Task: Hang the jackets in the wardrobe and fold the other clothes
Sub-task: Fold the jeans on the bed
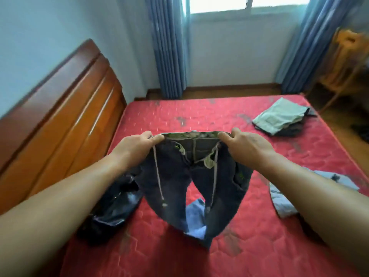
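My left hand (137,145) and right hand (246,145) each pinch an end of the waistband, holding the dark trousers (191,182) up over the red mattress (199,116). I judge the hanging legs could land twisted or snag the dark jacket (111,204) lying beside them, spoiling the fold.

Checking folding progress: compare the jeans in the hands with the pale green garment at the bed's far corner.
The dark jeans hang unfolded, pinched at the waistband by left hand and right hand; the pale green garment lies folded. The jeans are dark blue, the garment light. Both are over the red mattress.
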The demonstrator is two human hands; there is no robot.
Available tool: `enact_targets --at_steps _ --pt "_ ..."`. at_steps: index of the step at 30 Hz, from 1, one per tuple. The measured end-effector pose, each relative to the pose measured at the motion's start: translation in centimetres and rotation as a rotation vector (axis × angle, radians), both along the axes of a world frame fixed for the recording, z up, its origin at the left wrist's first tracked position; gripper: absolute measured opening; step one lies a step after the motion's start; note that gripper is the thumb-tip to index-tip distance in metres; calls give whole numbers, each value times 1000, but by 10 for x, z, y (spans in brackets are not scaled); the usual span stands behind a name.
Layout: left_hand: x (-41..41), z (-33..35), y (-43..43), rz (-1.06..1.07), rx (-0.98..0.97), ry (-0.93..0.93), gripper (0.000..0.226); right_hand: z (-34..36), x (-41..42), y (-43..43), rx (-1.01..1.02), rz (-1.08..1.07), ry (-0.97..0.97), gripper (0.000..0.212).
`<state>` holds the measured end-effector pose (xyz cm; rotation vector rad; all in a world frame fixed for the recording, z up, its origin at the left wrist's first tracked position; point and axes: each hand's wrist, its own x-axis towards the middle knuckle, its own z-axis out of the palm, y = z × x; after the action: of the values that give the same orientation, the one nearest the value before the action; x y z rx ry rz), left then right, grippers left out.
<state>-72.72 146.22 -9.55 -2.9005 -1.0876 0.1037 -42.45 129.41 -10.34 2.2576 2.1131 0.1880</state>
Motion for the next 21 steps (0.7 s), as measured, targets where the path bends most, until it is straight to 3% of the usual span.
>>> enact_targets --at_steps 2,5,12,16,18,21 --pt "8 53 -5 24 12 2 51 50 4 -7 42 10 -53 41" --pt "18 120 -16 -134 92 2 60 117 9 -19 99 17 -125 31" --pt "24 239 -29 -339 136 -87 58 245 13 -41 154 -46 -187 37" --pt "31 290 -23 -394 193 -153 28 309 -2 -54 172 -88 -214 37" --pt "36 313 -26 -408 191 -202 24 332 -8 -56 170 -96 -284 31" --pt "42 339 -24 -365 184 -224 26 355 -8 -52 214 -180 -138 36"
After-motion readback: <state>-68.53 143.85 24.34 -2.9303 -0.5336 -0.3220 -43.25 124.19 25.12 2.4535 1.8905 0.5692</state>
